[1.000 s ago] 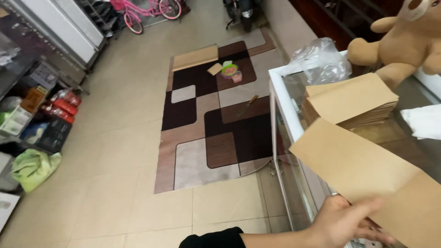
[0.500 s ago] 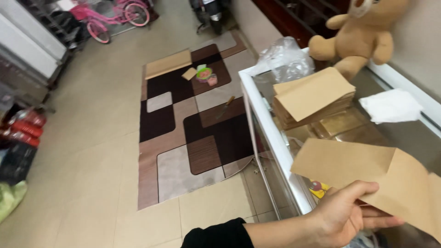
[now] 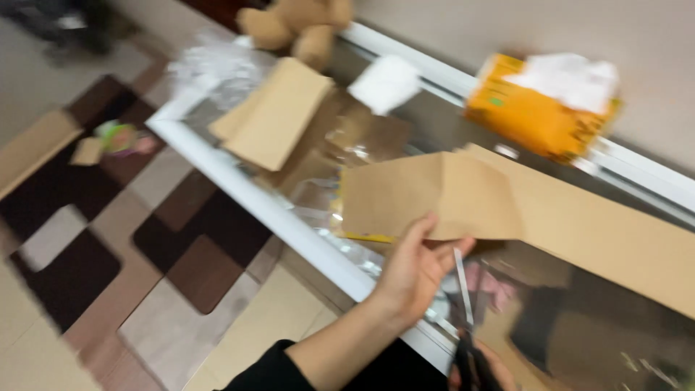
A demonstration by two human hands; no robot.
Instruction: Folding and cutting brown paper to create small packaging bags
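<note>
brown paper strip (image 3: 507, 206), creased, over glass counter (image 3: 289, 217)

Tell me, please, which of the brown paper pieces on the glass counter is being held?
The long folded brown sheet, gripped by the left hand; the brown stack near the teddy bear lies untouched.

The long paper sheet (image 3: 507, 206) is plain kraft brown, without print, and the stack of folded paper bags (image 3: 279, 116) shares that same tan. The tissue box (image 3: 532, 116) is orange-yellow with small green marks, and the tissue rising from it is white. The plush bear (image 3: 300, 25) is light brown. The glass counter (image 3: 507, 137) has a white frame; its top reflects in dark, brownish tones. The folded cloth (image 3: 384, 83) is white. The scissors (image 3: 467, 318) have silver blades and dark handles. The rug (image 3: 108, 239) carries a patchwork of rectangles in dark brown, mid brown, beige and pale grey. The floor tiles (image 3: 260, 333) are cream. The sleeve (image 3: 271, 373) is black.
</note>
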